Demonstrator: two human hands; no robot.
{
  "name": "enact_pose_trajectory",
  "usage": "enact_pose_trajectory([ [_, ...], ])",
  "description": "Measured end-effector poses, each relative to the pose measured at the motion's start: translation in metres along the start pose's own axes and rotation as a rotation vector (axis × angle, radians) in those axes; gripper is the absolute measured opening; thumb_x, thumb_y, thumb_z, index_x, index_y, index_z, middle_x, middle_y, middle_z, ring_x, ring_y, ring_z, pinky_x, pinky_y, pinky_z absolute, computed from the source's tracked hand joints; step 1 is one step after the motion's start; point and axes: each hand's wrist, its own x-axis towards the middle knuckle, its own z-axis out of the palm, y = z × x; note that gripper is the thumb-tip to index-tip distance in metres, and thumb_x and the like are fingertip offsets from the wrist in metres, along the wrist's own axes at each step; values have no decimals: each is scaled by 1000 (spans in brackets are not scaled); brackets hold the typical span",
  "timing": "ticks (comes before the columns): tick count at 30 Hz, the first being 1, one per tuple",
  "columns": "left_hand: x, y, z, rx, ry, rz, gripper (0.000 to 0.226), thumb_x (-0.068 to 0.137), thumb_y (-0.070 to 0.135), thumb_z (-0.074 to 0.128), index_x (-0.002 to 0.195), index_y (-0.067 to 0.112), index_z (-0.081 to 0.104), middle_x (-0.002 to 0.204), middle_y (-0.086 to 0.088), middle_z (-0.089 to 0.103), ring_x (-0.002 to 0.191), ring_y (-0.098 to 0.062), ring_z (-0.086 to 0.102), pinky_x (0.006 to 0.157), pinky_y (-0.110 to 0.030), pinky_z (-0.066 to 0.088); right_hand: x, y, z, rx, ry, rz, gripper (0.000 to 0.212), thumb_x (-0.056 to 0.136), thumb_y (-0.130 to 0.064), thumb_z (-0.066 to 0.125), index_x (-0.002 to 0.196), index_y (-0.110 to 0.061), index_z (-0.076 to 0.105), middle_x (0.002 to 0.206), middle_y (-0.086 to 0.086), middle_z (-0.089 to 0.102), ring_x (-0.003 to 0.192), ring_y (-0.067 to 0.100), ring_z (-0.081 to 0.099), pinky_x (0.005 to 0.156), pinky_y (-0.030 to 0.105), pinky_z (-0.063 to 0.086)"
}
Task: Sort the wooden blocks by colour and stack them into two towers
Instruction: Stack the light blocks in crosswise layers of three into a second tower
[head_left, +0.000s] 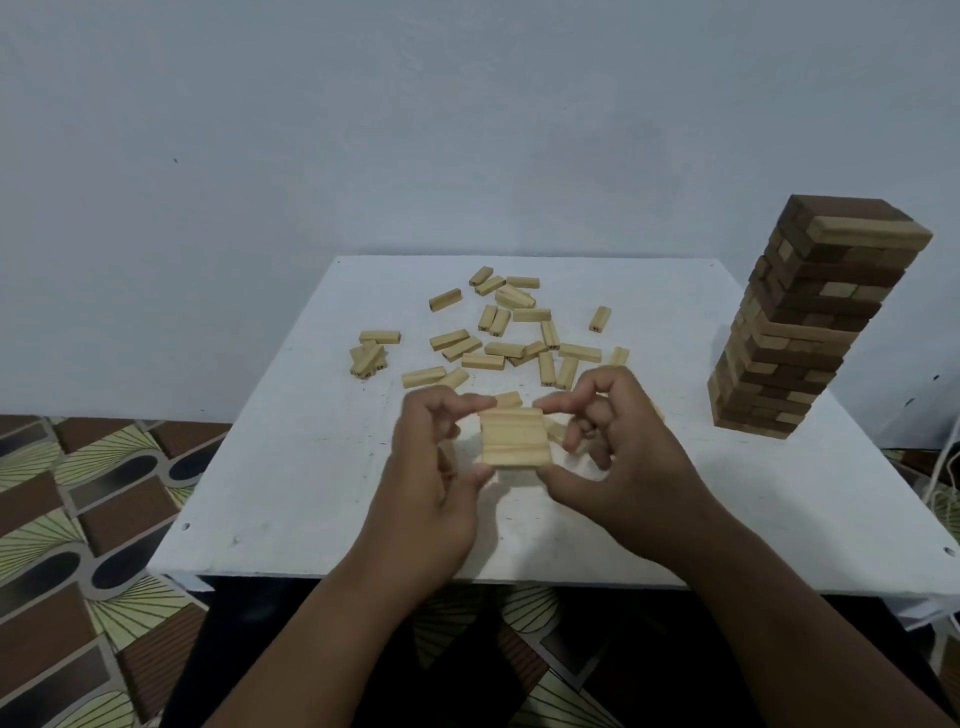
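Pale wooden blocks, three side by side in a flat row (515, 436), sit low over the white tabletop (291, 467) between our hands. Our left hand (441, 467) pinches the row's left end with thumb and curled fingers; our right hand (618, 457) pinches the right end the same way. Beyond them we see loose light blocks (498, 332) scattered across the middle of the tabletop. At the right edge stands a tall tower (800, 322), mostly dark blocks with some light ones mixed in.

Home: patterned floor mat (78, 519), low table (291, 467)
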Motion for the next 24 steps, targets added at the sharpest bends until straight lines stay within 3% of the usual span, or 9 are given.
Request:
enact_pose_trajectory([
  [3, 3, -5, -19, -109, 77, -43, 56, 90, -12, 55, 109, 35, 32, 130, 16, 61, 123, 0, 50, 83, -8, 41, 16, -10, 23, 63, 2, -16, 59, 74, -9, 79, 105, -35, 36, 114, -8, 66, 82, 13, 54, 66, 17, 42],
  [6, 4, -20, -36, -127, 116, -121, 53, 91, -10, 56, 109, 34, 31, 124, 20, 65, 125, 0, 51, 96, -20, 37, 28, -15, 44, 83, -14, -9, 56, 78, -8, 76, 109, -31, 35, 117, -10, 66, 85, 8, 54, 66, 11, 41],
  [11, 1, -39, -53, -93, 89, -254, 54, 90, -7, 61, 113, 33, 34, 118, 22, 67, 114, 10, 53, 77, 2, 39, 27, -6, 66, 26, -55, 11, 54, 81, -12, 77, 111, -29, 35, 121, -15, 65, 105, 3, 56, 79, 5, 37],
  [13, -1, -46, -53, -65, 71, -277, 56, 89, -6, 62, 114, 36, 34, 118, 21, 67, 112, 12, 54, 79, -2, 42, 24, -2, 70, 7, -64, 22, 55, 80, -11, 78, 110, -29, 36, 122, -14, 65, 109, 1, 56, 82, 2, 35],
  [17, -3, -54, -51, -47, 48, -298, 60, 88, -5, 61, 113, 41, 34, 121, 17, 64, 118, -1, 57, 91, -19, 49, 25, 3, 72, -15, -78, 65, 55, 79, -10, 78, 106, -33, 37, 120, -19, 65, 111, -3, 56, 81, -1, 33],
  [24, -3, -55, -46, -47, 21, -284, 61, 88, -8, 59, 112, 42, 34, 124, 14, 61, 120, 0, 53, 83, -1, 40, 26, 10, 72, 22, -100, 105, 54, 79, -9, 78, 108, -31, 39, 120, -17, 66, 111, -8, 55, 82, -1, 35],
])
